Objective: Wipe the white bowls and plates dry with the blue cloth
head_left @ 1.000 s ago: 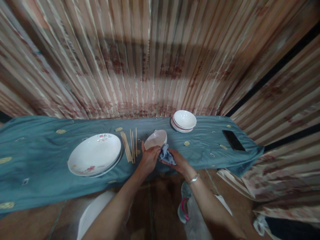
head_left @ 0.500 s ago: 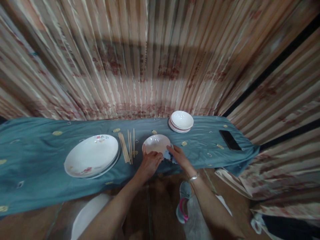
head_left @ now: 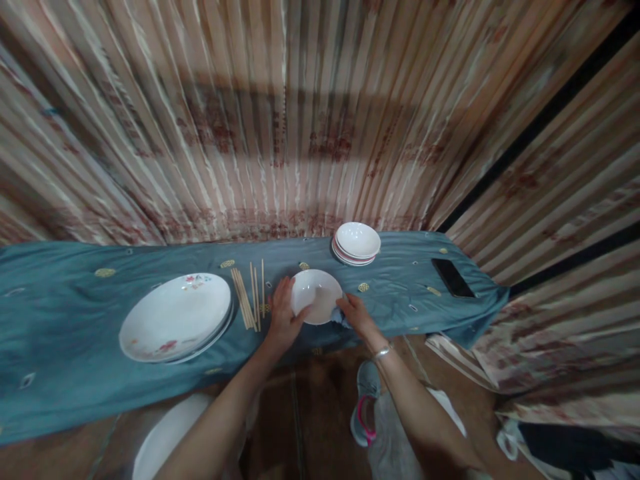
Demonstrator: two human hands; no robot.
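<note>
A white bowl (head_left: 316,293) is between my two hands, close to the front edge of the cloth-covered table. My left hand (head_left: 285,317) grips its left side, thumb over the near rim and fingers along the outside. At the right rim, my right hand (head_left: 354,312) is closed on a bluish cloth (head_left: 341,317) pressed against the bowl. Most of that cloth is hidden by the fingers and the bowl. Left of my left hand lie several wooden chopsticks (head_left: 244,300), side by side.
Large floral plates (head_left: 175,317) are stacked on the left of the table (head_left: 55,300). A stack of small white bowls (head_left: 357,241) stands behind and to the right. A black phone (head_left: 453,277) lies near the right end. Pleated curtains (head_left: 260,133) hang behind.
My left hand has shifted from the near rim to the bowl's left side. The right hand and cloth have moved from the inner rim to the outer right side. The view has shifted slightly.
</note>
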